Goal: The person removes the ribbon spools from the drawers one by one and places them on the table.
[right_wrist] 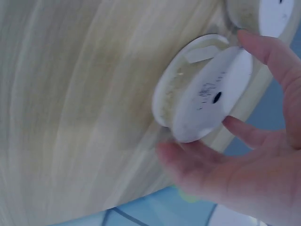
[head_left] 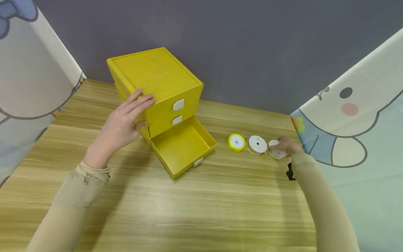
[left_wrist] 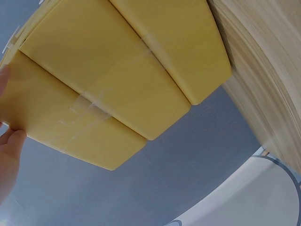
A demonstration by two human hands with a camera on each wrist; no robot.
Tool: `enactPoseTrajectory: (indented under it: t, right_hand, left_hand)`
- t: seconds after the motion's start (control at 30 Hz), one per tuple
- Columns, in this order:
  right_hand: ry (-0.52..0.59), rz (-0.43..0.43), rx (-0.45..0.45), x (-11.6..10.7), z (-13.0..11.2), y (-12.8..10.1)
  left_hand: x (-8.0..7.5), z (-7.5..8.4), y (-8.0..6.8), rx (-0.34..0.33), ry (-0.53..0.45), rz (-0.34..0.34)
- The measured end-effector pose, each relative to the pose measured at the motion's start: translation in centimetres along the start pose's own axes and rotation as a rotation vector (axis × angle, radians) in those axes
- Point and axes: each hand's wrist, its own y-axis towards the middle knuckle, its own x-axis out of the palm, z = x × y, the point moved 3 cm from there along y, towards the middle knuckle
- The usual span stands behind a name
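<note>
A yellow drawer cabinet stands at the back left, its bottom drawer pulled out with a bare floor showing. My left hand rests on its upper front left edge, fingers fairly straight; in the left wrist view its fingertips touch the cabinet's side. On the right, my right hand reaches to a white ribbon spool. Fingers and thumb are curled round its rim, and the spool sits at the table surface. Left of it lie another white spool and a yellow-rimmed spool.
A small black object lies by the right forearm, partly hidden by the sleeve. The wood-grain table meets a grey back wall. Cartoon-printed cloths border the left and right sides.
</note>
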Motion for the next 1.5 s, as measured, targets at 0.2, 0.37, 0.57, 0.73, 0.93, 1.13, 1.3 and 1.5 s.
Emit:
enactPoseTrajectory:
  t: [0.2, 0.37, 0.57, 0.73, 0.93, 1.13, 1.3, 1.5]
  right_hand:
    - [-0.059, 0.04, -0.099, 0.0, -2.6, -2.2]
    - [-0.105, 0.068, -0.152, 0.5, -6.0, -3.7]
    - [-0.156, 0.072, -0.242, 2.8, -10.2, -5.1]
    - [-0.195, 0.069, -0.324, 5.4, -13.0, -5.4]
    - [-0.239, 0.011, -0.375, 8.8, -14.9, -6.3]
    - [-0.233, -0.061, -0.475, 12.4, -16.7, -7.2]
    - [-0.193, -0.123, -0.595, 15.7, -18.3, -7.3]
    - [-0.082, -0.113, -0.582, 18.5, -19.3, -6.7]
  left_hand:
    - [0.0, 0.0, 0.0, 0.0, -0.003, -0.004]
    - [-0.1, 0.0, 0.0, -0.001, -0.004, -0.001]
    - [-0.1, -0.1, 0.0, 0.003, -0.004, 0.005]
    - [-0.1, -0.1, -0.1, -0.001, -0.007, 0.004]
    - [-0.1, -0.1, -0.1, -0.006, -0.009, 0.002]
    - [-0.1, -0.2, 0.0, -0.001, -0.004, 0.002]
    - [-0.2, -0.2, 0.0, 0.0, -0.008, 0.001]
    - [-0.2, -0.1, -0.1, 0.007, -0.004, -0.002]
